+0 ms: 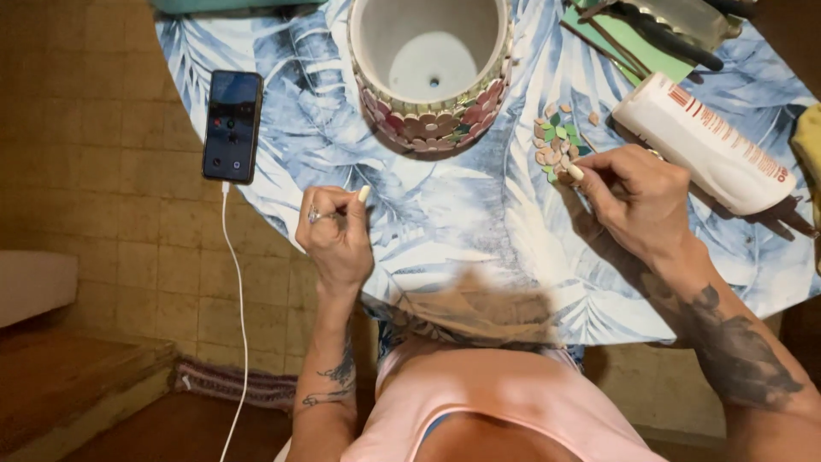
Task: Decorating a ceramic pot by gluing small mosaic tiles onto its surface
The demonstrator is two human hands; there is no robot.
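A round pot with small pink, red and green tiles stuck on its outside stands at the far middle of the table. Beside it on the right lies a little pile of loose round tiles in tan and green. My right hand rests at that pile, its fingertips closed on a thin stick, with one finger touching the tiles. My left hand hovers over the table's near left edge, loosely curled, fingers pinched together; I cannot make out anything in it.
A round table carries a blue leaf-print cloth. A phone with a white cable lies at the left edge. A white glue bottle lies on its side at the right. Dark tools rest on a green sheet behind it.
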